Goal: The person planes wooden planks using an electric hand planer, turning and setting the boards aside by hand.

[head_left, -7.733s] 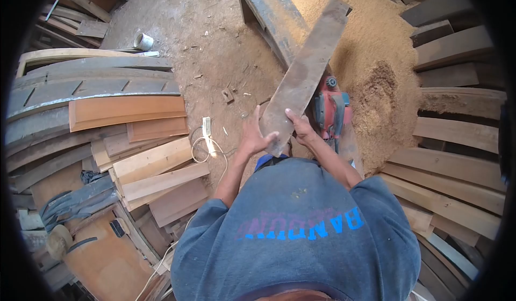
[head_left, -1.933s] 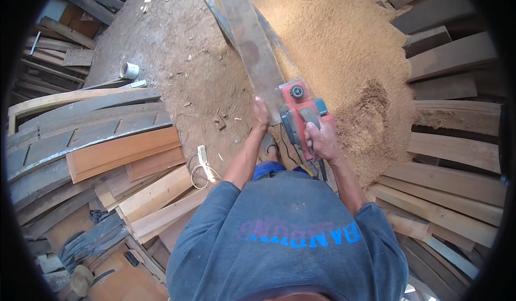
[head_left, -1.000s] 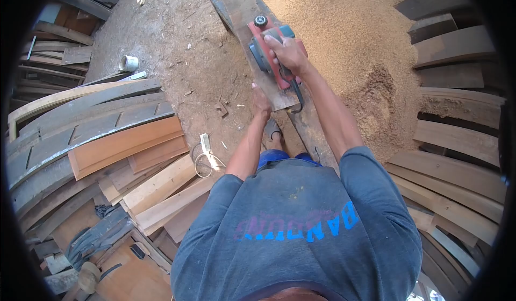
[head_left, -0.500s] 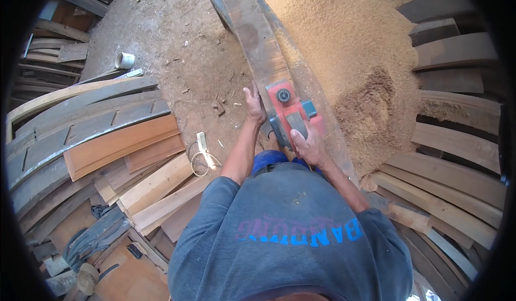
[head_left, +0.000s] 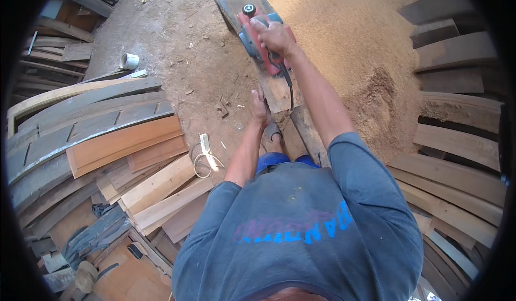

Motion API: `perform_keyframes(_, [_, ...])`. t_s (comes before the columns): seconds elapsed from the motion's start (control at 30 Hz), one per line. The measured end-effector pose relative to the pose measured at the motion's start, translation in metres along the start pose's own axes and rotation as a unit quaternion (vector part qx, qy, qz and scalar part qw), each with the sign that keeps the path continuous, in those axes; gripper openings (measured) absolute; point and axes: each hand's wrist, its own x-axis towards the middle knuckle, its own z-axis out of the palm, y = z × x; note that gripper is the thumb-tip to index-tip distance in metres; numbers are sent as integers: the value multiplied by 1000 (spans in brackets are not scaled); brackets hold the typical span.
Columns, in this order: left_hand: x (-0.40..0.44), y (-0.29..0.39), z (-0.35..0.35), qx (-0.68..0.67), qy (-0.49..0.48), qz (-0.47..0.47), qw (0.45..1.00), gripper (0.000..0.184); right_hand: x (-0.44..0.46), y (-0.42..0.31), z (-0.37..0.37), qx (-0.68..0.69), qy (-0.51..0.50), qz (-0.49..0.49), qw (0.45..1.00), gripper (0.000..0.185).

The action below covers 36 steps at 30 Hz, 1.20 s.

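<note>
My right hand (head_left: 276, 36) is wrapped around the handle of a red and blue electric planer (head_left: 251, 31), held out at arm's length on a wooden board (head_left: 278, 92). A black cord trails from the planer's rear back over the board. Nearer my body, my left hand (head_left: 259, 108) grips the board's left edge close to its near end, with part of the fingers hidden against the side. Beneath the board runs a longer, worn plank (head_left: 307, 122).
Sawdust (head_left: 344, 48) is heaped on the right. Planks (head_left: 457, 140) are stacked along the right side, and more boards (head_left: 126, 145) lie at left. A white cup (head_left: 129, 61) and a looped cord (head_left: 203, 164) rest on the left ground. My foot (head_left: 273, 134) is under the board end.
My right hand has pushed the planer forward, away from my body, along the board. The near end of the board now shows. My left hand has stayed at almost the same place.
</note>
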Motion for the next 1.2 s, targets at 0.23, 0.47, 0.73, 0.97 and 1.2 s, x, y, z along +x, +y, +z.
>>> perform_keyframes(0.23, [-20, 48, 49, 81, 111, -57, 989, 82, -34, 25, -6, 35, -20, -6, 999, 49])
perform_keyframes(0.47, [7, 30, 64, 59, 43, 24, 997, 90, -187, 70, -21, -7, -14, 24, 1000, 41])
perform_keyframes(0.73, [39, -7, 12, 80, 34, 77, 993, 85, -272, 101, -19, -21, 17, 60, 998, 50])
perform_keyframes(0.97, [29, 4, 23, 137, 47, 100, 984, 67, -133, 58, -8, 25, 64, 2, 998, 49])
perform_keyframes(1.2, [18, 17, 40, 250, 136, 60, 957, 72, -3, 19, -10, 66, 53, -77, 993, 46])
